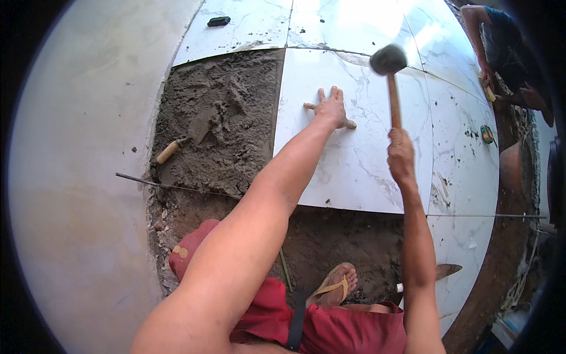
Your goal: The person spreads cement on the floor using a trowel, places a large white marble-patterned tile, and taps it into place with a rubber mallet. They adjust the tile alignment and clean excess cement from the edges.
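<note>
Left hand (332, 110) spread open, palm down on a marbled white tile (354, 174); right hand (401, 156) closed round the wooden handle of a dark-headed mallet (389, 59).

Tile sits mid-view, grey mortar bed (236, 91) along its left edge, neighbouring tiles (463, 153) beyond and to the right; mallet head held near its far right corner, slightly blurred, exact height hard to tell. Trowel (168, 152) with pale handle lies on the mortar, blade partly sunk or smeared, cannot tell which. Thin rod (137, 179) near the mortar's lower left. Sandalled foot (337, 285) on dark soil below the tile. Green-and-black tape measure (487, 134) on the right-hand tiles; co-worker (512, 53) bent at upper right.
</note>
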`<state>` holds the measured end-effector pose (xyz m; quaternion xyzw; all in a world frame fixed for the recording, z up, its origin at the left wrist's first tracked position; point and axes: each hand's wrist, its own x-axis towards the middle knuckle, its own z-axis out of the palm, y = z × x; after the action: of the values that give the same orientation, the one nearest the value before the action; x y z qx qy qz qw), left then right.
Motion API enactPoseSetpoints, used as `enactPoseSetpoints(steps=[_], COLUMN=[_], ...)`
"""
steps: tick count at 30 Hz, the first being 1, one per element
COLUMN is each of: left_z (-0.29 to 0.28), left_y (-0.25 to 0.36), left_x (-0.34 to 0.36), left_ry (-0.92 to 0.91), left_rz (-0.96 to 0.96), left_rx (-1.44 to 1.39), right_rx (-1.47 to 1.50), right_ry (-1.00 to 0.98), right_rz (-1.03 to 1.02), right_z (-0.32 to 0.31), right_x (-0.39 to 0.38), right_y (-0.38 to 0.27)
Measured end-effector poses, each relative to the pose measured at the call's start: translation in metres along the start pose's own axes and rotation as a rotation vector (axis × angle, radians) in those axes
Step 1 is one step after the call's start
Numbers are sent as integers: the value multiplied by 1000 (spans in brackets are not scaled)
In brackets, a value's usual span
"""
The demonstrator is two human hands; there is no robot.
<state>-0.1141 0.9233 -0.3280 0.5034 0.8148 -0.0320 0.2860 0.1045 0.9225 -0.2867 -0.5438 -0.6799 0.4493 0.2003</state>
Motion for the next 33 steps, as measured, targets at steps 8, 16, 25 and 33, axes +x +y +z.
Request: enactPoseSetpoints(steps=[8,16,25,33], left_z=[-3,2,-24,-23], left_y=[6,7,-116,-419], left_x=[-1,2,5,-145], left_ry=[-4,1,258,284], left_rz=[9,-14,433,-384], left_rx=[-14,-33,-213,287], right_rx=[-75,-131,-49,-499], right_ry=[20,90,255,398], right_rz=[33,-50,97,110], right_z=[-8,-20,-33,-74], right_x=[-26,-62,-98,-110], right_y=[32,71,89,110])
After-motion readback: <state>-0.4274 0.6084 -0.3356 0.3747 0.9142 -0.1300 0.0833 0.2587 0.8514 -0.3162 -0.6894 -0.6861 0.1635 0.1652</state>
